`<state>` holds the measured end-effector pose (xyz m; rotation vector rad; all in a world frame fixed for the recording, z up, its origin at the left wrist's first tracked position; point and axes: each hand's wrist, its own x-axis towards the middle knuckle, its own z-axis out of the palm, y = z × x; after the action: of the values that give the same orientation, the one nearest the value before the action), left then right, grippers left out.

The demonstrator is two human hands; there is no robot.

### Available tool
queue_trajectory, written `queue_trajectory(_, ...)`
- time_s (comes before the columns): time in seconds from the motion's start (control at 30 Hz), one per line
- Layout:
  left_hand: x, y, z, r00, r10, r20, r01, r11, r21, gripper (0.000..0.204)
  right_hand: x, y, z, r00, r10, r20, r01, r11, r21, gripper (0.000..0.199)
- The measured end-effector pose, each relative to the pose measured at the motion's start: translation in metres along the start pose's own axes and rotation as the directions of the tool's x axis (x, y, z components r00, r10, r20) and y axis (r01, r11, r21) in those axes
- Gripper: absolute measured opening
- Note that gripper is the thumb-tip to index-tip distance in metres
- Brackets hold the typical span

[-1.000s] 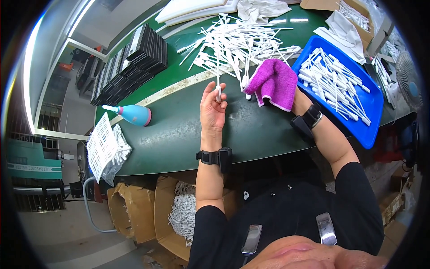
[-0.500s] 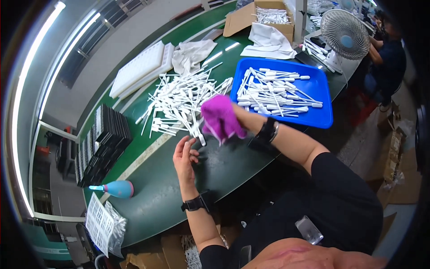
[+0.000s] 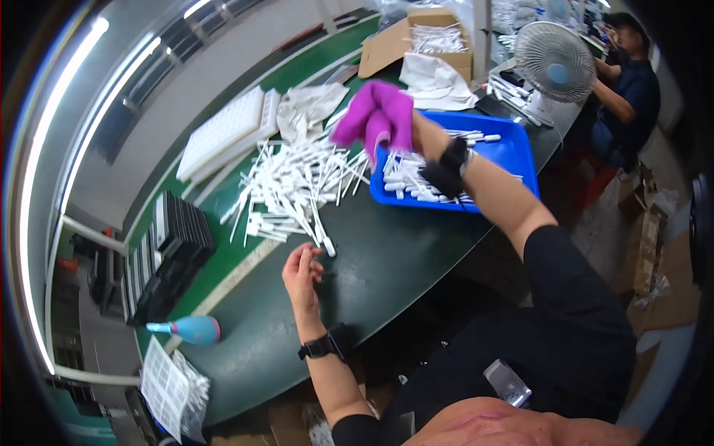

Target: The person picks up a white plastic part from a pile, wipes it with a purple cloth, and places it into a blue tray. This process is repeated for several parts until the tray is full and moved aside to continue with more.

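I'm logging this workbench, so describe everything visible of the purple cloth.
The purple cloth looks like soft fabric with a paler edge. It is bunched in loose folds over the right hand, hiding most of it, and overlaps the blue tray's corner in view; contact there is unclear. Blur softens its texture.

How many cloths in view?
3: purple cloth on the right hand; white cloth beside the white slabs; second white cloth by the cardboard box. Others may be hidden.

I'm seeing bright tube lights (image 3: 74,58) upper left, motion blur on the purple cloth (image 3: 379,115), curvy tabletop (image 3: 387,279) edges and blacked-out corners.
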<state>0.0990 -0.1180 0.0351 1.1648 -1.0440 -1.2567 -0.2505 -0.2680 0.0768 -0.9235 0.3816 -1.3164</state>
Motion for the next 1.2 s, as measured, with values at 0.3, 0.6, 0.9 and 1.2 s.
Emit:
queue_trajectory(0.3, 0.006, 0.002, -0.018, 0.97, 0.176, -0.167, -0.081, 0.883, 0.462, 0.02, -0.056, 0.086, 0.077, 0.911, 0.238, 0.336, -0.263, 0.964, 0.028, 0.038)
queue_trajectory(0.6, 0.032, 0.015, 0.043, 0.994, 0.109, 0.025, -0.042, 0.156, 0.987, 0.022, -0.075, 0.098, 0.071, 0.939, 0.342, 0.032, -0.344, 0.934, 0.092, 0.031)
queue_trajectory(0.9, 0.006, 0.023, 0.012, 0.993, 0.069, -0.1, 0.073, 0.318, 0.945, 0.035, -0.076, 0.093, 0.078, 0.958, 0.248, 0.143, -0.259, 0.963, 0.071, 0.033)
queue_trajectory(1.2, 0.002, 0.0, -0.024, 0.977, -0.059, -0.204, 0.034, 0.992, -0.125, 0.021, -0.072, 0.116, 0.086, 0.899, 0.402, 0.176, -0.417, 0.907, 0.061, 0.028)
